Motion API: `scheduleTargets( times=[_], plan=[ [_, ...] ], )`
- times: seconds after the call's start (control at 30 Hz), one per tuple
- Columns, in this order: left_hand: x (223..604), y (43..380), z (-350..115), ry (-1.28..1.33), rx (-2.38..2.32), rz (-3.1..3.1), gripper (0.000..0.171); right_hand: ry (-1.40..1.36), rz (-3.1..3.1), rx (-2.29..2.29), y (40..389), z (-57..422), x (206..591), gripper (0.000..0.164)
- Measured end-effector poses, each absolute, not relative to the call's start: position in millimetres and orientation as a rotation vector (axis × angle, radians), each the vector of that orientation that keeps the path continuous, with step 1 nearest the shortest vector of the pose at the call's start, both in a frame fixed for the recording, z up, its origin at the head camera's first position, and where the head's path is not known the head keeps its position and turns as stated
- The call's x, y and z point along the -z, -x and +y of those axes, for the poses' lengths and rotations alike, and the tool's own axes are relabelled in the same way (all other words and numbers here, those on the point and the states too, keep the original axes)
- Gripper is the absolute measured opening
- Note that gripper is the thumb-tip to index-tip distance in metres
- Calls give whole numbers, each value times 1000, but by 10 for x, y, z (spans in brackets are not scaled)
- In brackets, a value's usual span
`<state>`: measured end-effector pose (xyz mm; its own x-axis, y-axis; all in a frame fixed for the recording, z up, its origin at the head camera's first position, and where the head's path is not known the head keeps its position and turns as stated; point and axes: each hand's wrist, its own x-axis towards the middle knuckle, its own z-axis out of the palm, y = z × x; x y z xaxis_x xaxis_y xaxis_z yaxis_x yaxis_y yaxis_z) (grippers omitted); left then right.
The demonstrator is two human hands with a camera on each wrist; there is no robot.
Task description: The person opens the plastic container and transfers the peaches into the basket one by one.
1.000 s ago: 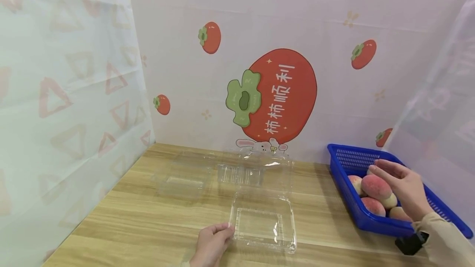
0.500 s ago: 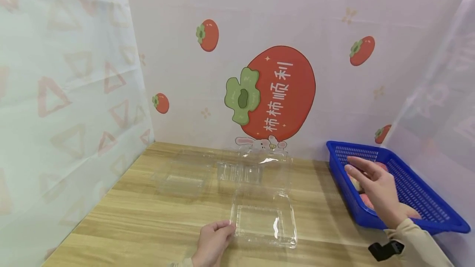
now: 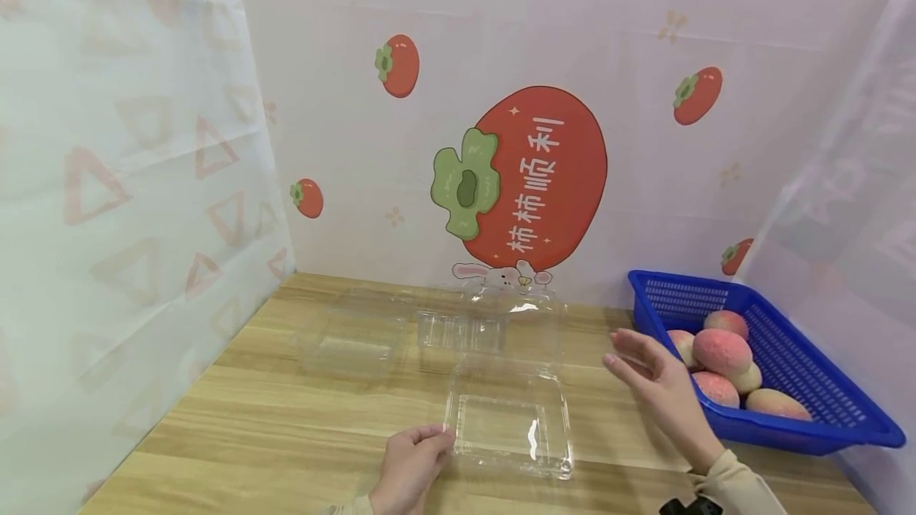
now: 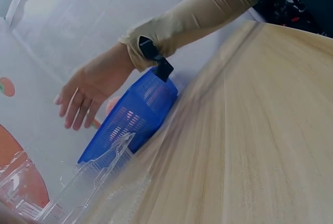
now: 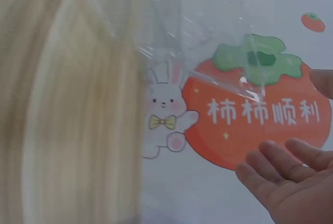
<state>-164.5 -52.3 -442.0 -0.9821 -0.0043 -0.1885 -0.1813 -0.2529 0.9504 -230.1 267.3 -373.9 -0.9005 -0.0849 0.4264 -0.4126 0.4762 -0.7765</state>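
A clear plastic clamshell box [image 3: 501,427] lies with its lid raised at the front middle of the table. My left hand [image 3: 409,463] pinches the left rim of its base between thumb and fingers. To the right, my right hand [image 3: 661,396] hangs in the air between the box and a blue basket [image 3: 794,435], fingers loosely spread and palm bare. The right wrist view shows the same hand [image 5: 296,182] holding nothing. Several pink and cream peaches [image 3: 723,351] lie heaped at the left side of the basket.
Two more clear plastic boxes stand behind: one box [image 3: 351,348] at the back left and one box [image 3: 458,332] behind the clamshell's lid. Printed cloth walls [image 3: 343,141] close off the back and both sides of the wooden table [image 3: 272,435].
My right hand has moved left from over the peaches to beside the basket, uncovering them. The left hand has kept its grip on the clamshell box.
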Motion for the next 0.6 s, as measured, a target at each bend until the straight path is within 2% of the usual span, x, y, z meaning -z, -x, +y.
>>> scheduleTargets(
  times=[0.3,0.6],
  plan=[
    [4392,1626,-490,215,-2399,1826,37,-455,-2410,-1495,2264,2474,3998,43],
    [4345,1596,-449,148,-2329,1930,34,-479,-2452,-1446,2288,2465,3955,44]
  ],
)
